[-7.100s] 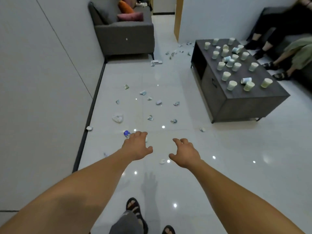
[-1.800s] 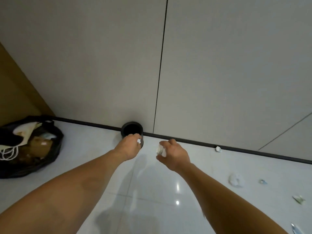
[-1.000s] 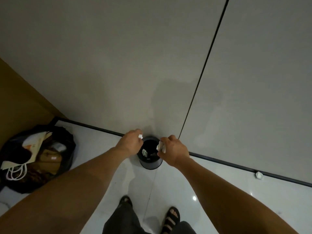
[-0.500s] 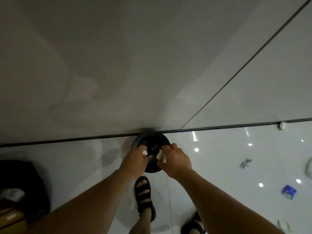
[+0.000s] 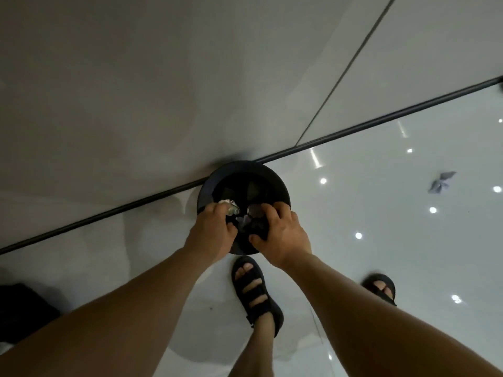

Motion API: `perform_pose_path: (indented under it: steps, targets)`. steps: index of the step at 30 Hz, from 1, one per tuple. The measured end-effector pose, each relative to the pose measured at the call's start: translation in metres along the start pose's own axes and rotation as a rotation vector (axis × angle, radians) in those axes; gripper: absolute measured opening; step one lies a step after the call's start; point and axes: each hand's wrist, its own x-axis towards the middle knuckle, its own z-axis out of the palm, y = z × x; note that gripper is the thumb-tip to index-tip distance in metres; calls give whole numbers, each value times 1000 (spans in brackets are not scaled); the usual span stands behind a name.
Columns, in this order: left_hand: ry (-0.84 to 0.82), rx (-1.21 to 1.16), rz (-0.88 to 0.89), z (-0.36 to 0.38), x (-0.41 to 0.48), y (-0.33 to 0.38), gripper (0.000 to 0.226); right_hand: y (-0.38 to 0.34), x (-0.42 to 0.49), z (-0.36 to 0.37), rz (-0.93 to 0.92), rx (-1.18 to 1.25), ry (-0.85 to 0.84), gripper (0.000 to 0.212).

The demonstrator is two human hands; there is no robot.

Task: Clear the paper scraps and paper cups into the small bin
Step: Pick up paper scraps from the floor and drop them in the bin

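- Wall [image 5: 136,77] in grey filled the upper left, with a black skirting strip [image 5: 381,119] along its foot where it met the glossy floor [image 5: 381,254].
- At the lower left edge lay a black bundle [image 5: 24,306], too dim to make out.
- The left hand [image 5: 211,232] reached over the near rim of the small bin [image 5: 242,166], its fingers curled downward.
- A white scrap [image 5: 230,209] sat right at that hand's fingertips, over the bin's mouth. Whether the grip was pinching it or had let it go, I could not tell.
- The small bin, round and black, stood on the floor touching the skirting strip, its opening facing up.
- A grey scrap [image 5: 245,220] showed within the bin's mouth, between the two hands.
- The right hand [image 5: 280,235] hung over the bin's near right rim, fingers bent down into the opening and thumb tucked inward. I could not tell whether its grip was holding anything.
- Below the bin, a left sandal [image 5: 255,292] pointed toward it, and a right sandal [image 5: 379,287] stood further right.
- Well to the right, a loose scrap [image 5: 441,182] lay on the floor, apart from the bin.
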Motion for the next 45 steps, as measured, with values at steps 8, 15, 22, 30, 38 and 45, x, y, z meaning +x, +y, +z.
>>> perform_pose_path:
  steps: [8,15,22,30,38,45]
  targets:
    - [-37,88,188,-38,-41,88,52,43,-71,-79,103,100,63,80]
    - [-66,268,341,-36,-59,235,55,135,-131,-162,251,164,185,77]
    - [-136,393,562,37,-101,408,56,261,-207,-223,396,273,348,76]
    - [-291,537,720,166,-162,547,55,415,-300,-252,615,354,427,77]
    - [-418,626,803,246,-160,611,55,512,-330,-259,783,421,402,77]
    - [-438,648,747,282,-106,642,54,568,-294,-267,853,448,359,78]
